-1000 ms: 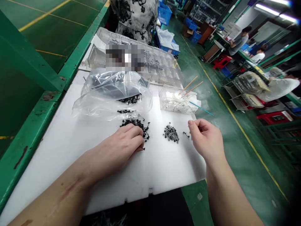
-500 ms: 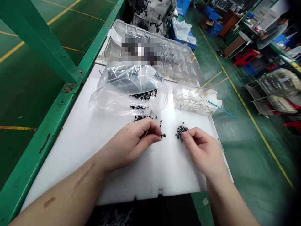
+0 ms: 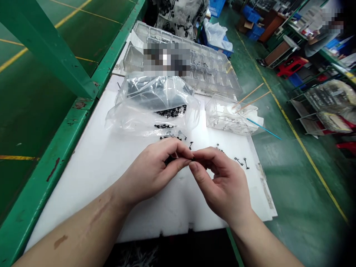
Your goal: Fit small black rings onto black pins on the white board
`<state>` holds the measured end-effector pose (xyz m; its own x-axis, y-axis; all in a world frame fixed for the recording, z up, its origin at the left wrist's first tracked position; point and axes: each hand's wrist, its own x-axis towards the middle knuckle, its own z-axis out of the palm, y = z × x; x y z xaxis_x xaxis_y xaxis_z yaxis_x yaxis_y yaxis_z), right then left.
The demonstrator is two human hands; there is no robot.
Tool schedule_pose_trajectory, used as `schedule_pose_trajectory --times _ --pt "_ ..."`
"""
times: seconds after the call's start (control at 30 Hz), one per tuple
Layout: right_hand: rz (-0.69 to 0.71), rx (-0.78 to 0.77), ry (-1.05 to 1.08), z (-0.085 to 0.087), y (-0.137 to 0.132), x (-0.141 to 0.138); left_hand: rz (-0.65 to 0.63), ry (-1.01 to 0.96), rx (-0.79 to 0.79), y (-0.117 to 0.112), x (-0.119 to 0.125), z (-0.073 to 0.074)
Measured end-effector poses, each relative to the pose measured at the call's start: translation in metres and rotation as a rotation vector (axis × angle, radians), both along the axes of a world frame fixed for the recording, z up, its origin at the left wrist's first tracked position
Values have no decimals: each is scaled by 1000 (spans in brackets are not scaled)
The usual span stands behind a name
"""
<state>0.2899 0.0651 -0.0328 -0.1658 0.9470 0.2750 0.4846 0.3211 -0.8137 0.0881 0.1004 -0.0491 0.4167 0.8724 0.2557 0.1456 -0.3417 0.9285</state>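
Note:
My left hand and my right hand meet above a white plastic board, their fingertips pinching a tiny black part. More dark pieces show inside my left fingers, partly hidden. Loose black pieces lie just beyond my left hand, and two small black pin-like parts lie to the right of my right hand. A few dark beads show past my right fingers, which hide the rest of that spot.
A clear plastic bag holding black parts lies on the board. To the right stands a clear box with white material, wooden sticks and a blue stick. A clear compartment tray sits behind. A person in floral clothing stands beyond. Green bench edge runs left.
My right hand has moved left from the bead pile and now meets my left fingertips on the tiny part. Two pin-like parts now lie on the board to the right.

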Motion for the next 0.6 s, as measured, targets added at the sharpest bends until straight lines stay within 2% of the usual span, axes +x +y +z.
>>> schedule_pose_trajectory --times 0.2,0.4,0.5,0.6 --pt "5 55 -12 -2 0 2 85 61 81 -5 3 -3" --pt "23 19 25 1 2 10 38 110 172 -2 -1 -4" --pt "1 105 -79 5 4 15 -43 108 196 -1 -3 -3" --pt "20 243 -211 8 4 18 -56 117 172 -2 -2 -2"
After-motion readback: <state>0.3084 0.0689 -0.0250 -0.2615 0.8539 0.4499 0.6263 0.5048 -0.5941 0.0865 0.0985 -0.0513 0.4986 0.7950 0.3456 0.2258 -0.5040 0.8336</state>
